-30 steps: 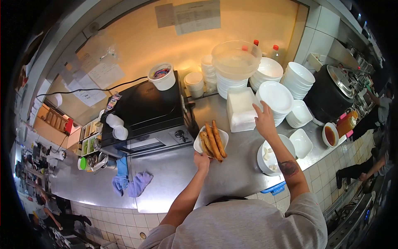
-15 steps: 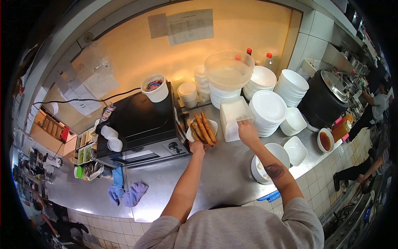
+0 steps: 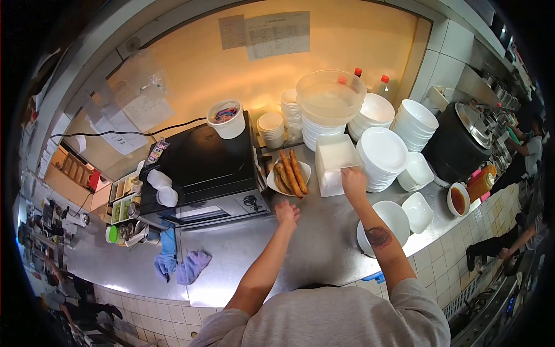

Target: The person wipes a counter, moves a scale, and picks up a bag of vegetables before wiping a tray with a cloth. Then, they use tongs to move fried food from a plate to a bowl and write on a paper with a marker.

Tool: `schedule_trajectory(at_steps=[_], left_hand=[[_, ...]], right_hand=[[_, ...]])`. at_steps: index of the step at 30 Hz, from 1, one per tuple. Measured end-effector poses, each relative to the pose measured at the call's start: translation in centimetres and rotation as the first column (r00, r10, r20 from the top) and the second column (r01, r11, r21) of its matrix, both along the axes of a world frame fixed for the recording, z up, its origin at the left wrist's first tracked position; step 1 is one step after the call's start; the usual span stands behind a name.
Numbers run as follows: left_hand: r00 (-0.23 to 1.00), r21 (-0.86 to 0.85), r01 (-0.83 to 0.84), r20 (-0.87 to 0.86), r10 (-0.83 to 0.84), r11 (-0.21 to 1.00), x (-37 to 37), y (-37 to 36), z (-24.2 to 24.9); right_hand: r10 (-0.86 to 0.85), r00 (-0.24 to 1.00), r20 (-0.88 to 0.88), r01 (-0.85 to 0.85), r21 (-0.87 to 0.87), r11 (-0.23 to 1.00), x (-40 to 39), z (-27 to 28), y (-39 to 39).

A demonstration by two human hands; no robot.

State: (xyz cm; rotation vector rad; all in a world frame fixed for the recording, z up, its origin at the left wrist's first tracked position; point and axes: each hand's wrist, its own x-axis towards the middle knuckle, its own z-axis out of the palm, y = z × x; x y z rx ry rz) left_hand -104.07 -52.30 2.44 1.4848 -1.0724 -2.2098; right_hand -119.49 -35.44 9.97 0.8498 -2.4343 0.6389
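Observation:
Several long browned fried rolls [image 3: 293, 173] lie in a white square dish [image 3: 272, 181] beside the black oven. Just below that dish, my left hand [image 3: 287, 213] is over the steel counter with its fingers apart and nothing in it. My right hand [image 3: 354, 180] reaches to the front of a pale box of white paper [image 3: 336, 156], its fingers closed at the opening. What the fingers grip there is too small to make out. Stacked white plates [image 3: 381, 156] stand right of the box.
The black oven [image 3: 202, 168] bears a tub [image 3: 226, 119]. Bowl stacks and a clear basin [image 3: 330, 97] line the back. A large white bowl [image 3: 384, 225], sauce bowl [image 3: 458, 200] and black pot [image 3: 459, 144] are at right, cloths [image 3: 192, 267] at left. Other people stand beyond both sides.
My left hand has let go of the dish of rolls and moved down, its fingers now spread. My right hand stays at the paper box. The view has shifted slightly.

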Motion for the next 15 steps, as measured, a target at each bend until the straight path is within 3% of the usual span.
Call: schedule_trajectory(at_steps=[5, 6, 8, 10, 11, 13, 15], left_hand=[[0.951, -0.157, 0.277, -0.098, -0.294, 0.948, 4.8, 3.0, 1.2], [0.925, -0.191, 0.313, -0.162, -0.344, 0.93, 5.3, 3.5, 2.4], [0.853, -0.26, 0.376, -0.278, -0.442, 0.89, 6.7, 4.7, 5.5], [0.783, -0.377, 0.348, -0.387, -0.487, 0.859, 7.3, 5.6, 8.0], [0.741, -0.432, 0.325, -0.436, -0.511, 0.841, 7.7, 6.1, 9.2], [0.683, -0.518, 0.275, -0.487, -0.544, 0.81, 8.9, 7.3, 12.2], [0.671, -0.588, 0.204, -0.498, -0.549, 0.783, 10.1, 8.0, 13.5]], right_hand=[[0.02, 1.0, -0.014, -0.023, -0.3, 0.954, 4.6, 3.8, 2.2], [0.094, 0.979, 0.183, -0.005, -0.434, 0.901, 6.2, 4.4, 2.6], [0.303, 0.807, 0.507, 0.123, -0.646, 0.754, 10.0, 4.7, 3.0], [0.578, 0.528, 0.622, 0.296, -0.773, 0.561, 13.0, 3.5, 3.5], [0.705, 0.369, 0.606, 0.408, -0.787, 0.462, 14.4, 3.1, 3.7], [0.849, 0.179, 0.497, 0.5, -0.789, 0.357, 17.0, 4.2, 3.9], [0.914, 0.054, 0.402, 0.554, -0.774, 0.307, 18.7, 4.9, 3.9]])
